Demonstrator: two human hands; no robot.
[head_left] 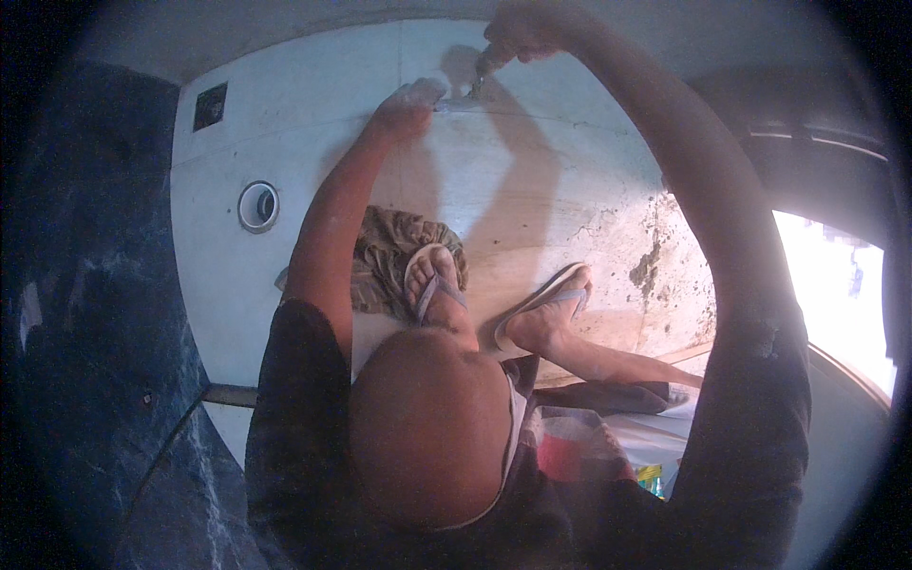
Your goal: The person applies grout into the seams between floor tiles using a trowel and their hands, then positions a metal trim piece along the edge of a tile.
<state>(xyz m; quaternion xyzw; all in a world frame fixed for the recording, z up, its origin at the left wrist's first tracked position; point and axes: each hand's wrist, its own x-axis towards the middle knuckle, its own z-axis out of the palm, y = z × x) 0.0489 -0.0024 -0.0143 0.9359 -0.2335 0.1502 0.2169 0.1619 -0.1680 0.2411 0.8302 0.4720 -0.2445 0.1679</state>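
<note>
- The right hand point(522, 40) was reached out far from the body, its fingers closed around what looked like a small, thin tool point(478, 87); blur hid its exact kind.
- The tool lay just off those fingertips, on the side toward the body and slightly leftward, in the gap between the two hands.
- Its long axis seemed to run roughly away from the body, with the lower end leaning a little to the left; the tip was too small to tell whether it touched the pale floor point(323, 123).
- The left hand point(413, 106) was left of the tool and nearer the body than the right hand, its fingers bent; whether they gripped something could not be told, as the fingertips blurred into a greyish patch beside them.
- Of the two, the right hand was the nearer one, seemingly in contact with the tool, while the left hand was apart from it, though near.
- A crumpled patterned cloth point(394, 233) lay closer to the body than both hands, partly beneath the left sandalled foot point(439, 285).
- A round pipe opening point(258, 206) was well off to the left, clear of both hands.
</note>
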